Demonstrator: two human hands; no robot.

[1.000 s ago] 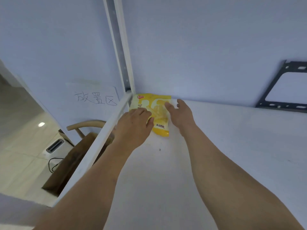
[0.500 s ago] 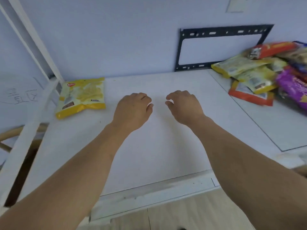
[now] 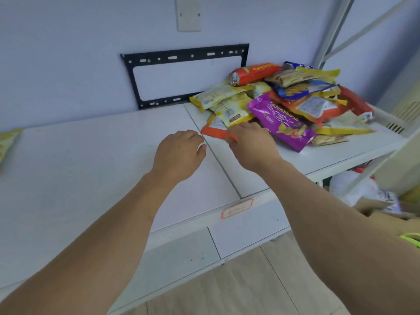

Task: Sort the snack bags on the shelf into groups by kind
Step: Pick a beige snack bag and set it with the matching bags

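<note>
A mixed pile of snack bags lies at the right end of the white shelf (image 3: 91, 167). It includes a purple bag (image 3: 279, 123), yellow bags (image 3: 231, 110) and a red tube-shaped pack (image 3: 254, 72). An orange bag (image 3: 213, 130) sticks out from under the pile's near left corner. My right hand (image 3: 250, 148) pinches that bag's front edge. Just to its left my left hand (image 3: 179, 153) hovers over the shelf, fingers loosely curled, holding nothing. One yellow bag (image 3: 6, 142) lies alone at the shelf's far left, cut off by the frame.
A black wall bracket (image 3: 181, 57) and a wall plate (image 3: 188, 13) sit behind the shelf. A shelf post (image 3: 334, 30) rises at the right. Below right are a white plastic bag (image 3: 350, 187) and a cardboard box (image 3: 381, 214). A red-rimmed label (image 3: 236, 209) marks the front edge.
Both hands left the yellow bag at the far left and travelled right along the shelf to the pile. My right hand has taken the orange bag's edge.
</note>
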